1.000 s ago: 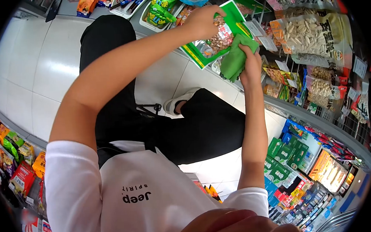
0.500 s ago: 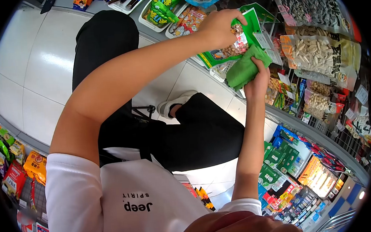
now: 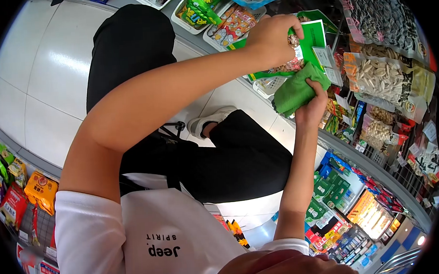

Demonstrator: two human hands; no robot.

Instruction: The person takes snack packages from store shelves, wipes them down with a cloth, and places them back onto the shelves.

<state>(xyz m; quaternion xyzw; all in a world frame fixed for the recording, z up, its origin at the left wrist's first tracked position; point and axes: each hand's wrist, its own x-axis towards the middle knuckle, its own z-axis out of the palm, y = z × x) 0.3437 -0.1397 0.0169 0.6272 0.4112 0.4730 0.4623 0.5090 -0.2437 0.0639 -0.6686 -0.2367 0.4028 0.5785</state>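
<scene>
My left hand (image 3: 272, 41) is closed on a green snack bag (image 3: 314, 32) with a clear window. Brown nut-like pieces show through that window, partly covered by my fingers. Just below, my right hand (image 3: 313, 105) grips a folded green cloth (image 3: 296, 89), the thumb lying over it. The cloth is against or very near the bag's lower edge; I cannot tell whether they touch. White price tags (image 3: 327, 64) sit right beside the bag on the shelf side.
White baskets with green candy bags (image 3: 200, 9) and an orange patterned packet (image 3: 233, 24) stand along the shelf edge. Bags of pale seeds (image 3: 382, 74) and dark seeds (image 3: 392, 21) fill the right side. Another snack shelf (image 3: 25, 167) is at lower left, across the tiled floor (image 3: 42, 72).
The whole view has shifted slightly, so shelf and hands appear further right and lower. My left hand covers more of the bag's window. Both hands keep their hold.
</scene>
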